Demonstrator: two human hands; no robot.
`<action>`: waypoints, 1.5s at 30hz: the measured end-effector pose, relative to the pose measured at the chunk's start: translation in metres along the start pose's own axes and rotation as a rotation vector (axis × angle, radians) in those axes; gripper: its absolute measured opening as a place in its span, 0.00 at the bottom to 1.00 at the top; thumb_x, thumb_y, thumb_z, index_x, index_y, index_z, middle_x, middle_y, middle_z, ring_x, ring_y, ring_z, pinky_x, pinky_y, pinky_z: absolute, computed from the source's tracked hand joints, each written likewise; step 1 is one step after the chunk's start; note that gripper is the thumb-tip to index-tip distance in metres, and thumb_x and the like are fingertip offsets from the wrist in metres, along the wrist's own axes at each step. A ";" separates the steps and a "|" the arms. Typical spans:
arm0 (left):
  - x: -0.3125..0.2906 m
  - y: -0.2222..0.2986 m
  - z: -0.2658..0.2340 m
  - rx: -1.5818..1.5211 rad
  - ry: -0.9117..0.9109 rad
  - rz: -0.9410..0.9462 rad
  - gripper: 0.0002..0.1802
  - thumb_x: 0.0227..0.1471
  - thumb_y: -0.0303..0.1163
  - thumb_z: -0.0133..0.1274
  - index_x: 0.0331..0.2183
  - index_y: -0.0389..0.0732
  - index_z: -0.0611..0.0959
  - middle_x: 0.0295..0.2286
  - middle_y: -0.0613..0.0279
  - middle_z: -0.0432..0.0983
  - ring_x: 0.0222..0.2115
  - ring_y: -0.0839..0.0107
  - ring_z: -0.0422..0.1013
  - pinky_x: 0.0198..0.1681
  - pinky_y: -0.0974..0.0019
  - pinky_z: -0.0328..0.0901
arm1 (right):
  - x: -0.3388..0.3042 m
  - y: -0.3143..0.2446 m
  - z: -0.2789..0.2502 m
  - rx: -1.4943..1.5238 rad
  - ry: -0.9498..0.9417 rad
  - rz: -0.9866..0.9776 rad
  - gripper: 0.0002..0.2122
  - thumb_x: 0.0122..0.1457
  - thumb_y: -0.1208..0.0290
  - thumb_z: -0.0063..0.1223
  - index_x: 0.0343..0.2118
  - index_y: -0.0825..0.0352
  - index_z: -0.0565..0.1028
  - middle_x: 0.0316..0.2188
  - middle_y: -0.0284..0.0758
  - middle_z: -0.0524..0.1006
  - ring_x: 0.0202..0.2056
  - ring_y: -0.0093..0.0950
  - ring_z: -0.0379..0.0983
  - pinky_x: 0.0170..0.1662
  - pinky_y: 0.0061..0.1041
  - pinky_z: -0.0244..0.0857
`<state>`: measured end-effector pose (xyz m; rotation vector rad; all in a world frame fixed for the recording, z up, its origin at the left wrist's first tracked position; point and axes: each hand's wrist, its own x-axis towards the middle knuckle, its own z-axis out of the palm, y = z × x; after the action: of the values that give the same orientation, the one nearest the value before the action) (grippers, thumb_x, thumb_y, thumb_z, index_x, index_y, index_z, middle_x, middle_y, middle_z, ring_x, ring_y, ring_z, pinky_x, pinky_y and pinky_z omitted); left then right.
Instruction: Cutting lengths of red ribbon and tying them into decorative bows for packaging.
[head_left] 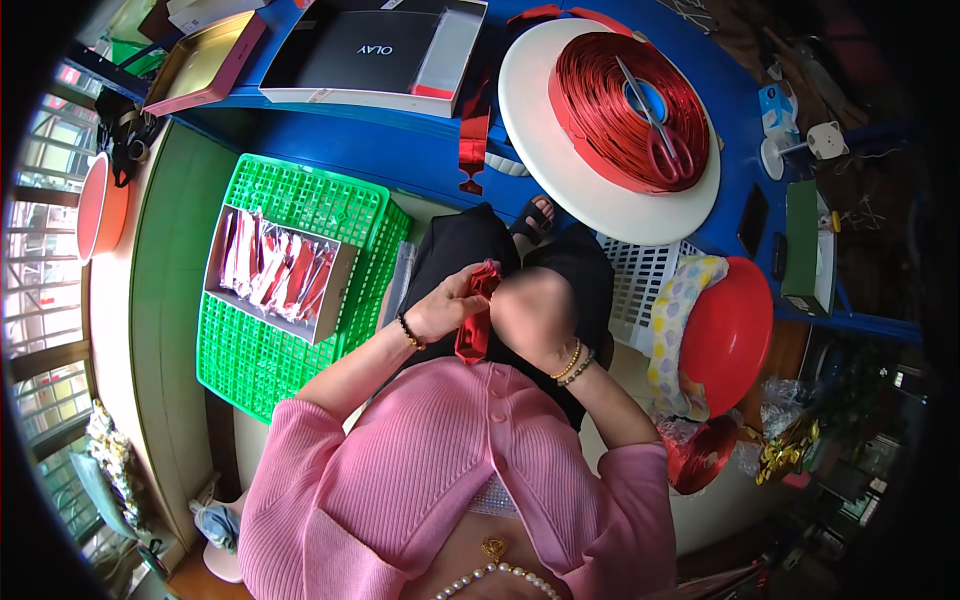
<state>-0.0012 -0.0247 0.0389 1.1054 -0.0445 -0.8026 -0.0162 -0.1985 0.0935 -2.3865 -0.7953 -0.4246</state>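
Observation:
Above my lap, my left hand (pixel 443 308) is closed around a folded piece of shiny red ribbon (pixel 472 335). One end of the ribbon hangs down toward the pink cardigan, and another part sticks up past my fingers. Close beside it on the right is my right hand (pixel 533 308). That hand is smeared by blur, so its fingers and anything in them do not show. On the blue table ahead, a large roll of red ribbon (pixel 590 110) lies on a round white disc (pixel 525 95). Red-handled scissors (pixel 660 140) rest on top of the roll.
To my left, a box of wrapped red pieces (pixel 270 270) sits on a green plastic basket (pixel 225 340). A black box (pixel 350 50) and a pink-edged box lid (pixel 205 65) stand on the blue table (pixel 400 155). At right are a red basin (pixel 730 330) and a green box (pixel 800 240).

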 end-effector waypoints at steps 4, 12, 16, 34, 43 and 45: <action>-0.013 0.009 0.010 -0.045 -0.079 0.007 0.22 0.52 0.20 0.43 0.50 0.35 0.65 0.42 0.61 0.69 0.42 0.76 0.66 0.48 0.71 0.60 | 0.009 -0.003 -0.014 0.167 -0.109 0.037 0.04 0.47 0.76 0.55 0.23 0.62 0.71 0.17 0.28 0.72 0.22 0.26 0.69 0.36 0.28 0.57; -0.018 0.019 0.012 -0.025 -0.204 -0.038 0.13 0.55 0.25 0.44 0.44 0.38 0.69 0.33 0.59 0.74 0.34 0.76 0.70 0.41 0.73 0.63 | 0.019 0.012 -0.012 0.365 -0.085 0.120 0.02 0.49 0.76 0.54 0.24 0.63 0.73 0.17 0.29 0.73 0.21 0.27 0.70 0.35 0.26 0.57; -0.017 0.018 0.013 -0.132 -0.203 -0.035 0.13 0.54 0.25 0.44 0.44 0.37 0.69 0.33 0.59 0.74 0.34 0.75 0.71 0.41 0.72 0.64 | 0.018 0.017 -0.011 0.446 -0.107 0.141 0.02 0.49 0.75 0.55 0.24 0.63 0.73 0.20 0.29 0.74 0.24 0.27 0.71 0.36 0.25 0.58; 0.033 -0.003 0.000 1.052 0.384 0.474 0.12 0.44 0.25 0.50 0.35 0.36 0.74 0.30 0.49 0.72 0.31 0.50 0.69 0.34 0.61 0.65 | 0.011 0.011 0.048 0.704 0.166 0.748 0.18 0.52 0.63 0.58 0.36 0.69 0.63 0.19 0.34 0.71 0.20 0.21 0.67 0.24 0.20 0.62; 0.023 0.012 0.025 1.134 0.323 0.448 0.33 0.39 0.29 0.53 0.49 0.30 0.62 0.38 0.44 0.67 0.39 0.48 0.65 0.44 0.55 0.61 | 0.016 0.031 0.048 0.467 0.188 0.507 0.05 0.57 0.76 0.43 0.35 0.69 0.64 0.27 0.43 0.72 0.29 0.40 0.71 0.32 0.32 0.65; 0.017 0.035 0.009 0.930 0.125 0.393 0.42 0.38 0.30 0.61 0.53 0.31 0.59 0.45 0.43 0.64 0.48 0.54 0.62 0.52 0.60 0.57 | 0.015 0.036 0.029 0.530 0.043 0.417 0.04 0.57 0.78 0.42 0.34 0.69 0.64 0.26 0.41 0.71 0.27 0.38 0.72 0.30 0.29 0.64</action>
<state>0.0262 -0.0347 0.0655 1.9399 -0.5575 -0.3312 0.0213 -0.1975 0.0626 -1.9597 -0.3166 -0.0766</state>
